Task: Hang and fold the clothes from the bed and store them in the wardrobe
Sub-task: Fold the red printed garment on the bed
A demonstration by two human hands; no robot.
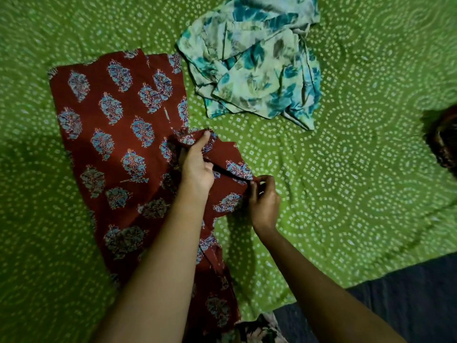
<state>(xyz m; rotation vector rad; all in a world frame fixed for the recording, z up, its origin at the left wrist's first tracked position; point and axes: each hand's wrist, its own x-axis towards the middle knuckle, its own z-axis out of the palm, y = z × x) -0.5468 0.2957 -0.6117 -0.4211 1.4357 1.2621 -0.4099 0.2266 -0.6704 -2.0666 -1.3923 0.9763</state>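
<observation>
Green bedsheet (346, 169) is covered by a red kurta (111, 134), whose sleeve is pinched by the left hand (196, 164) and right hand (263, 201).

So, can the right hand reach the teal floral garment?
Probably yes: the teal floral garment lies uncovered beyond the right hand, nothing between, but that hand pinches the red printed garment and must release it.

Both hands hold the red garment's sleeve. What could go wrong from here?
1. The left hand and right hand both pinch the sleeve, so no hand pins the red garment; a pull may drag and wrinkle it.
2. The crumpled floral garment lies close beyond; a wide fold might catch it.
</observation>
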